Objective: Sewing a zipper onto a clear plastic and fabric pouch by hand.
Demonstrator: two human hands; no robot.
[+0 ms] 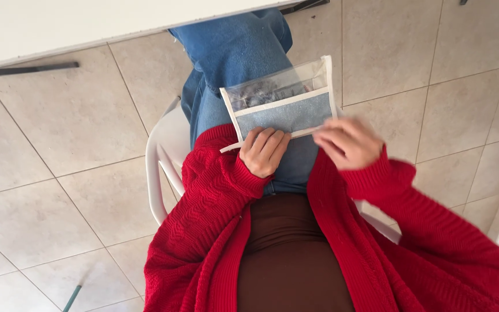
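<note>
Where tiles [82, 127] spread, white table [58, 23].

Pale beige tiled floor [76, 190] with thin grout lines, evenly daylit, white plastic chair [160, 164] standing on it, white table [87, 23] edge beyond the chair, dark table leg [24, 70] left of the chair

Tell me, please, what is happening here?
A person in a red cardigan sits on a white chair and holds a clear pouch with white trim on the lap. The left hand grips its lower left edge. The right hand is at the lower right edge and looks blurred. A white table stands in front.
</note>
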